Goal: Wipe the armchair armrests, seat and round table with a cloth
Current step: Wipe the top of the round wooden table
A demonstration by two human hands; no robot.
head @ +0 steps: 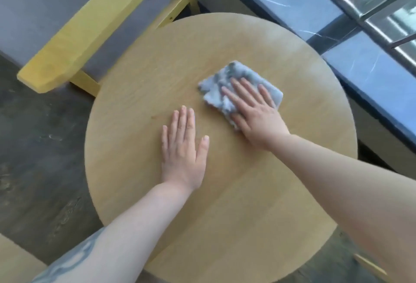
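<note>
Crumpled grey cloth (238, 84) under the flat-fingered right hand (254, 113) on the round table (225, 204) — left hand (183, 149) flat beside it, yellow armchair armrest (85, 32) nearby.

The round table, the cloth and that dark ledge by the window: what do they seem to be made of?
Round table: light wood or wood veneer, matte, since fine grain lines run across the top.
Cloth: soft, fluffy grey fabric, probably microfibre, judging by its crumpled pile under the right hand.
Ledge: dark polished stone, perhaps marble, with white veins and a sheen.
</note>
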